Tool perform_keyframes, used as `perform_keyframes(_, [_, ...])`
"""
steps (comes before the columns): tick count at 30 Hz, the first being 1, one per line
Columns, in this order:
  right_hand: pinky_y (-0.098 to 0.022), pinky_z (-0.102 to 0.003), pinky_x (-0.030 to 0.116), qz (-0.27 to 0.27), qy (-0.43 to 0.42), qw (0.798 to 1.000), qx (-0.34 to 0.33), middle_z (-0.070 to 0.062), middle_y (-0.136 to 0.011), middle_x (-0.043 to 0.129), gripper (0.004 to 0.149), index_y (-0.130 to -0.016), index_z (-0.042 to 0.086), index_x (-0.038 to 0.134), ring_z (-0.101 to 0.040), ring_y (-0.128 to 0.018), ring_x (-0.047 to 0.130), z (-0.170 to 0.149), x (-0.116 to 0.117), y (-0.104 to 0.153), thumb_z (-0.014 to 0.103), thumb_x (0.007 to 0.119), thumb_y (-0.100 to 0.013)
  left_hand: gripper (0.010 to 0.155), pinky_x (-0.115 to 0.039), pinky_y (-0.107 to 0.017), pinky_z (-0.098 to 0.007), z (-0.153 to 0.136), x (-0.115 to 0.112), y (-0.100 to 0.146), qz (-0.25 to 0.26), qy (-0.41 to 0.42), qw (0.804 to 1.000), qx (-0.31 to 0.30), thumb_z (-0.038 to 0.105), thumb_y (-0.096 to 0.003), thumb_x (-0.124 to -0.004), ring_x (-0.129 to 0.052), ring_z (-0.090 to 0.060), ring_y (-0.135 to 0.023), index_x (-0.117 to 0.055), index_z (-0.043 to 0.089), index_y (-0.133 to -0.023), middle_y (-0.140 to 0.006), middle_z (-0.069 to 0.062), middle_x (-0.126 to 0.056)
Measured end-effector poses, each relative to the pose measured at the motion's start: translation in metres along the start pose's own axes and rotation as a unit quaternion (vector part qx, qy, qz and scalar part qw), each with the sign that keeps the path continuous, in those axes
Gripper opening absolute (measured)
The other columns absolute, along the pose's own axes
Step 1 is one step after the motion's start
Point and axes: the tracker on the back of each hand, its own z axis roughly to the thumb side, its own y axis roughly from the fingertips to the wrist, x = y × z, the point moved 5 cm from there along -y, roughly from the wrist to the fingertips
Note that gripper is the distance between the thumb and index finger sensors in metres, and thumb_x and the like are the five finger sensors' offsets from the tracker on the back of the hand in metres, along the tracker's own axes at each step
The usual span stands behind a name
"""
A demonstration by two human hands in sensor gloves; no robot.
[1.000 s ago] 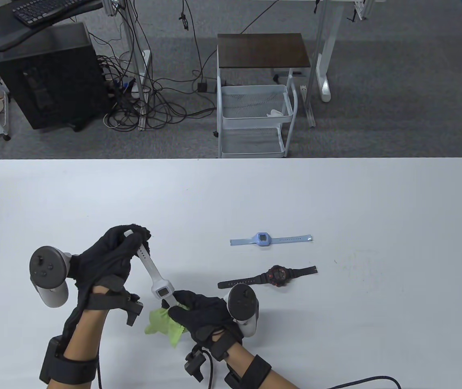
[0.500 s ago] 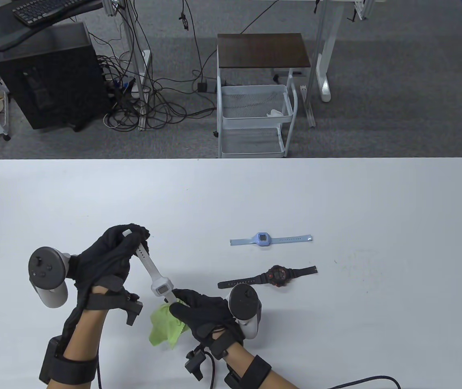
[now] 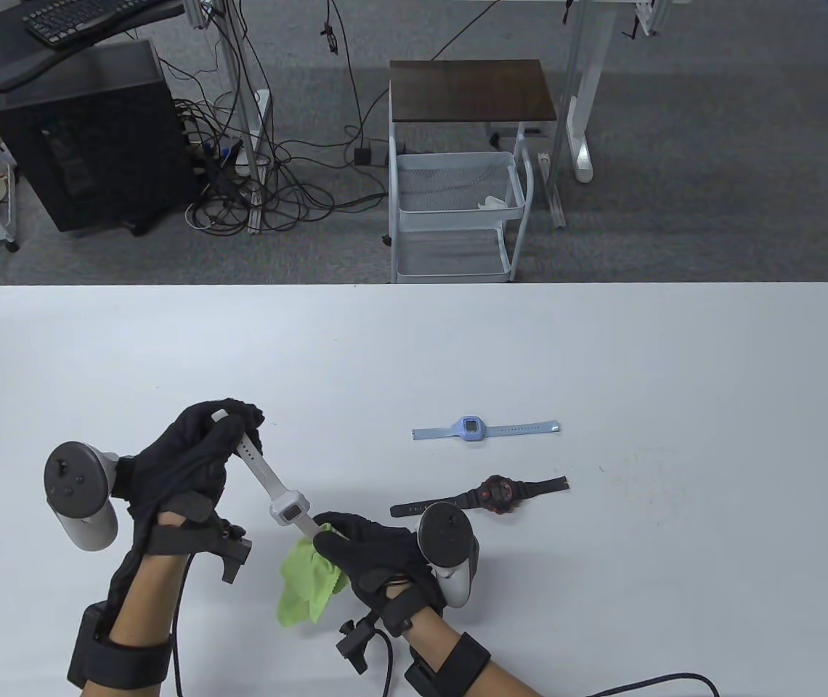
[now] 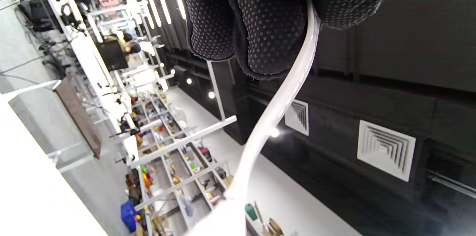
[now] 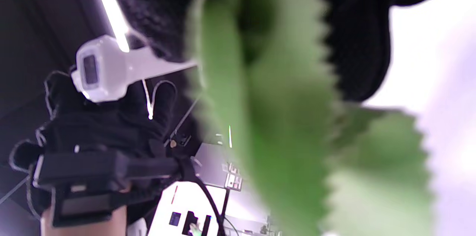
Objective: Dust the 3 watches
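1. Step: I'm on the first watch, the white watch (image 3: 289, 506). It's lifted off the tabletop (image 3: 603, 348) and strung at a slant between my two hands.
2. Left hand (image 3: 192, 454): fingers curled round the far strap end, holding it up. The left wrist view shows the strap running out from under the fingertips.
3. Right hand (image 3: 374, 555): fingers closed on the green cloth (image 3: 306, 584), pinching it around the near strap just below the watch case. Loose cloth hangs below the hand.
4. Blue watch (image 3: 470, 428) and black watch (image 3: 495, 494) lie flat on the tabletop to the right, well apart from the hands. I judge them not yet dusted.
5. Next move, my call: slide the pinched cloth along the strap and over the case while the left hand keeps tension, then put it down and take another.
6. Hard to see: cloth-to-strap contact is under the right fingers; the right wrist view is mostly blurred cloth; the black watch's near strap end sits behind the right tracker.
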Motion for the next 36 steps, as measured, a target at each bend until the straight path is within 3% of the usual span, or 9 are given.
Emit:
perform_keyframes(6, [-0.046, -0.063, 0.066, 0.038, 0.095, 0.994, -0.026, -0.014, -0.049, 0.108, 0.054, -0.074, -0.002, 0.087, -0.034, -0.037, 0.106, 0.003, 0.006, -0.002, 0.038, 0.088, -0.038, 0.044, -0.058, -0.076, -0.058, 0.006, 0.013, 0.000, 0.005, 0.018, 1.000, -0.004, 0.057, -0.0575, -0.072, -0.092, -0.015, -0.087, -0.078, 0.025, -0.088, -0.068, 0.013, -0.096])
perform_keyframes(14, [-0.049, -0.068, 0.060, 0.055, 0.174, 0.980, -0.080, -0.019, -0.063, 0.103, 0.056, -0.079, -0.001, 0.083, -0.044, -0.052, 0.100, 0.017, 0.011, -0.002, 0.037, 0.086, -0.039, 0.045, -0.057, -0.076, -0.058, -0.004, 0.010, -0.001, -0.005, 0.010, 1.000, 0.013, 0.056, -0.0575, -0.072, -0.091, -0.016, -0.087, -0.077, 0.025, -0.088, -0.068, 0.012, -0.096])
perform_keyframes(20, [-0.051, -0.072, 0.051, 0.085, 0.256, 0.958, -0.095, -0.024, -0.071, 0.098, 0.051, -0.079, 0.007, 0.089, -0.050, -0.061, 0.091, 0.019, 0.018, -0.002, 0.040, 0.086, -0.040, 0.045, -0.057, -0.076, -0.059, -0.010, 0.005, -0.002, -0.015, 0.005, 1.000, 0.020, 0.056, -0.0576, -0.072, -0.091, -0.017, -0.087, -0.077, 0.024, -0.088, -0.068, 0.012, -0.096])
perform_keyframes(27, [-0.053, -0.075, 0.039, 0.152, 0.338, 0.928, -0.040, -0.033, -0.090, 0.076, 0.051, -0.080, 0.012, 0.091, -0.061, -0.077, 0.066, 0.000, 0.025, -0.003, 0.044, 0.085, -0.040, 0.045, -0.057, -0.076, -0.059, -0.012, 0.002, -0.002, -0.017, 0.002, 1.000, 0.025, 0.056, -0.0577, -0.072, -0.091, -0.017, -0.087, -0.077, 0.024, -0.088, -0.069, 0.012, -0.095])
perform_keyframes(36, [-0.054, -0.076, 0.032, 0.163, 0.415, 0.895, -0.017, -0.034, -0.095, 0.068, 0.050, -0.080, 0.012, 0.092, -0.063, -0.081, 0.056, -0.008, 0.025, -0.005, 0.042, 0.085, -0.040, 0.045, -0.057, -0.076, -0.059, -0.015, -0.001, -0.003, -0.023, 0.000, 0.999, 0.031, 0.057, -0.0576, -0.072, -0.092, -0.017, -0.087, -0.077, 0.025, -0.088, -0.068, 0.012, -0.095])
